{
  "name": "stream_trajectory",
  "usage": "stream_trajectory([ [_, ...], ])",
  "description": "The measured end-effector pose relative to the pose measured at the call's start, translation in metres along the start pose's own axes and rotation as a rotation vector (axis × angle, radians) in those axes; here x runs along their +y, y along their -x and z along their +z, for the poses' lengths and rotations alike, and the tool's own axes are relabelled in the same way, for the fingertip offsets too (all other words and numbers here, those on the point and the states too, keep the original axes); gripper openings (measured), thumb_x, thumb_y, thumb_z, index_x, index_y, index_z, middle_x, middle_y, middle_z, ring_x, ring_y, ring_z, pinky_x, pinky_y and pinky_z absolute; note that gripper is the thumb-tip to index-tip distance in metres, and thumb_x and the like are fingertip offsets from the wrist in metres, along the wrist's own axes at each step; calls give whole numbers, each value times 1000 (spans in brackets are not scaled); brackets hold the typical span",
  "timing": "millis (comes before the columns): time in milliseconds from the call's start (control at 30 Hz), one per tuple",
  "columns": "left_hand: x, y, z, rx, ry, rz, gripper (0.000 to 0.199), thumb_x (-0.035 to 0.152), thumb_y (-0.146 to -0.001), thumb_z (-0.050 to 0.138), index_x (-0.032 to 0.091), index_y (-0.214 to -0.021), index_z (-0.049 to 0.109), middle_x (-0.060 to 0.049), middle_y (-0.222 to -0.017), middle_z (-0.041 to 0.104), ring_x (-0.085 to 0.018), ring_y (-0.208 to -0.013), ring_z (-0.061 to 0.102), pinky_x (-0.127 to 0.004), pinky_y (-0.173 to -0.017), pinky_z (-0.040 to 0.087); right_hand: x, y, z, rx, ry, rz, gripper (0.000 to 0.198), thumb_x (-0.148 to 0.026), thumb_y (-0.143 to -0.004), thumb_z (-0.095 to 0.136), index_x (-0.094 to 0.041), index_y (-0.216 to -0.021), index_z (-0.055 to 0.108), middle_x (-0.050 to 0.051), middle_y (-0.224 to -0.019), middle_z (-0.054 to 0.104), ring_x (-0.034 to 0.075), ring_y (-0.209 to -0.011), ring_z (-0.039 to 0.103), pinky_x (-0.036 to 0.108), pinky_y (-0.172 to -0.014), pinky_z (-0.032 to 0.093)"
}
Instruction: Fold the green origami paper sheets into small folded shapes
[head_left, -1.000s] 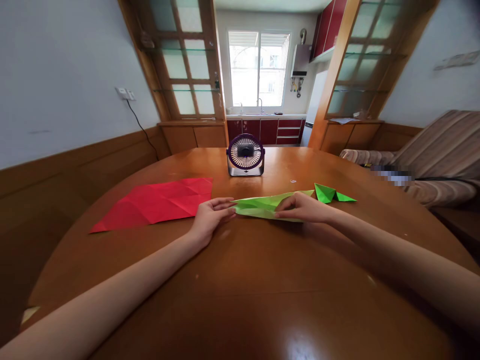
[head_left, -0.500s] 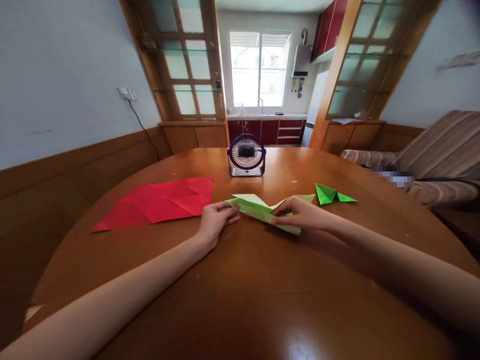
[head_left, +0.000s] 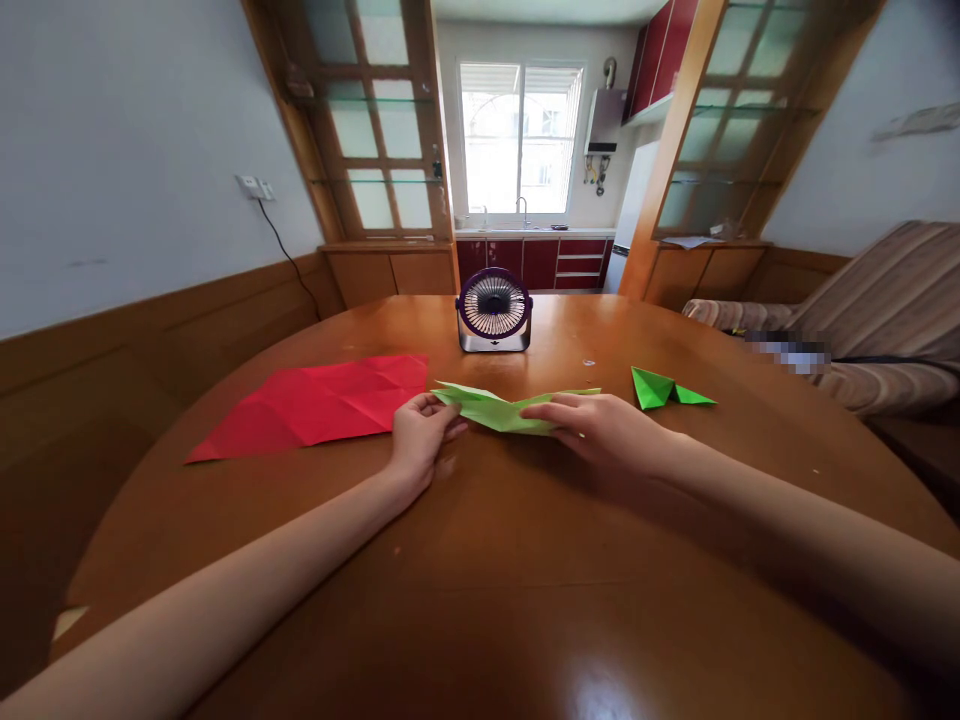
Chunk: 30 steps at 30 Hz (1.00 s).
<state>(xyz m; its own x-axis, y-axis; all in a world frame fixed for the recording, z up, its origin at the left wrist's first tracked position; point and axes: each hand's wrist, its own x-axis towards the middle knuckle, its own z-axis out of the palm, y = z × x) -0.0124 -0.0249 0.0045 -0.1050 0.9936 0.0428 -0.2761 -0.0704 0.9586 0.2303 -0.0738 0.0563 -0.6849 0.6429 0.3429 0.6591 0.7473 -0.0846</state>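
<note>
A creased sheet of light green paper (head_left: pixel 491 411) is held between my two hands, just above the table. My left hand (head_left: pixel 420 437) pinches its left end between thumb and fingers. At the other end my right hand (head_left: pixel 600 428) grips the paper, fingers over the front and the thumb side partly hidden. The sheet dips in the middle along its folds. To the left lies a large red sheet of paper (head_left: pixel 322 402) with crease lines, close to my left hand. Beyond my right hand rests a small folded piece of bright green paper (head_left: pixel 654 389).
A small dark round fan (head_left: pixel 493 308) stands on the brown wooden table (head_left: pixel 480 600) behind the paper. A striped armchair (head_left: pixel 877 300) is off to the right. A cable (head_left: pixel 281 245) hangs from a wall socket at the left.
Both hands have shifted slightly left with the light green paper. The near right flap that hung down has come up, and the sheet now looks narrower. The other papers stay put.
</note>
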Motion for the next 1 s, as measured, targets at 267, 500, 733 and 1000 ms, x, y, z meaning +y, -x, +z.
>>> stream_trajectory([
  [267,0,5,5,34,26,112,36,24,-60,77,16,-86,53,0,-80,66,-14,-67,67,-30,-65,59,-4,0,6,125,298,-148,28,-13,-95,40,-19,-103,66,10,-98,65,19,-85,61,32,-75,50],
  [500,-3,13,12,7,-5,232,43,27,-61,79,17,-94,54,-4,-95,66,-15,-74,67,-30,-70,57,-7,-2,17,296,279,-286,20,-10,-92,45,-16,-90,64,9,-96,68,18,-85,62,32,-75,52],
  [733,-12,16,17,-106,3,223,47,27,-61,82,15,-100,58,-9,-104,68,-19,-91,67,-32,-83,53,-12,-4,24,381,201,-333,21,-11,-93,43,-17,-92,63,7,-86,70,16,-74,62,29,-69,50],
  [1000,-15,20,16,-279,-80,97,37,41,-63,81,13,-84,69,-7,-85,72,-19,-77,66,-30,-72,52,-19,-7,28,419,-35,-174,20,-16,-94,47,-18,-109,60,8,-89,71,16,-74,66,27,-63,51],
])
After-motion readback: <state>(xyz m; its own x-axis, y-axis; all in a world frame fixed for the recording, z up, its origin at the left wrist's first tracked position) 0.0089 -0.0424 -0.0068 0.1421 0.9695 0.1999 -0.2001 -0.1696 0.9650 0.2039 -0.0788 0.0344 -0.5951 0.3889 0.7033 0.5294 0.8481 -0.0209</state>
